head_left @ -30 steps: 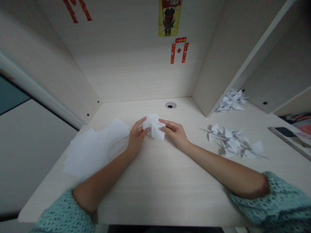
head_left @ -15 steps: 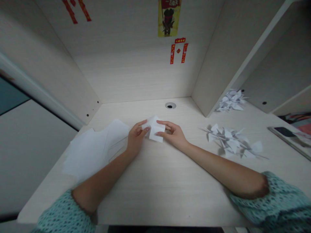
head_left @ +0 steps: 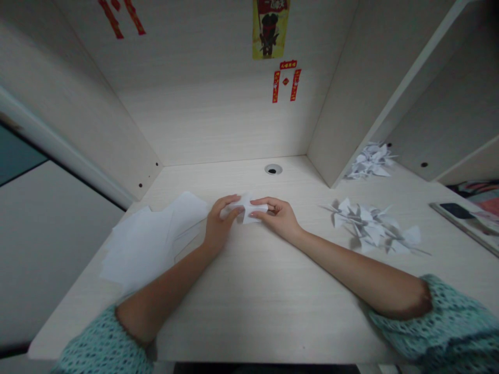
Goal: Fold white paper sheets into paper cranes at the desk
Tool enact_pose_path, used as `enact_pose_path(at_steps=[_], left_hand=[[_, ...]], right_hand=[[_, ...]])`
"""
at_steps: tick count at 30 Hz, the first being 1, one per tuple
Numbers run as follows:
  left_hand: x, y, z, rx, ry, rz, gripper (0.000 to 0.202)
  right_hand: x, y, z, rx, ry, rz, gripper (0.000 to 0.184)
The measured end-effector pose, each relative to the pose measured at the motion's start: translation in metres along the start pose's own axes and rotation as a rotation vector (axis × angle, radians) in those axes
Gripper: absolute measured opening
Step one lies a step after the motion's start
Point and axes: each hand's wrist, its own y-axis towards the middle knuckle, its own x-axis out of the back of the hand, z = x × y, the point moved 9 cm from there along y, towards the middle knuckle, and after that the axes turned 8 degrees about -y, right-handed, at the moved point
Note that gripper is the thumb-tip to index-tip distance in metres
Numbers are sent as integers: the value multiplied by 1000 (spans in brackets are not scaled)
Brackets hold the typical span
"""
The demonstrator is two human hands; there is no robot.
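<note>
Between both hands is a small creased sheet of white paper [head_left: 251, 215], partly folded, just above the desk. My left hand [head_left: 220, 218] pinches its left side between thumb and fingers. On the opposite side, my right hand [head_left: 278, 213] grips the paper's right edge in the same way, thumb below and index finger above. The fingertips cover parts of the paper, so its exact folds are hard to make out. Left of my left hand lies a loose stack of white paper sheets [head_left: 142, 241], partly behind my forearm.
Several folded white paper pieces [head_left: 368, 226] lie right of my right arm, with another pile [head_left: 372, 160] beyond the upright panel [head_left: 351, 104]. A flat tablet-like object [head_left: 468, 223] rests at the far right. A round cable hole [head_left: 273, 169] sits near the back wall.
The paper's upper and lower flaps have drawn inward, so it looks flatter and lower. Both hands stay almost in place, their fingers shifting slightly.
</note>
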Motion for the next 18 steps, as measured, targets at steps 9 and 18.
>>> enact_pose_path(at_steps=[9, 18], left_hand=[[-4, 1, -6, -57, -52, 46, 25], [-3, -3, 2, 65, -76, 44, 28]], right_hand=[[1, 1, -4, -9, -72, 6, 37], [-2, 1, -5, -41, -37, 32, 38]])
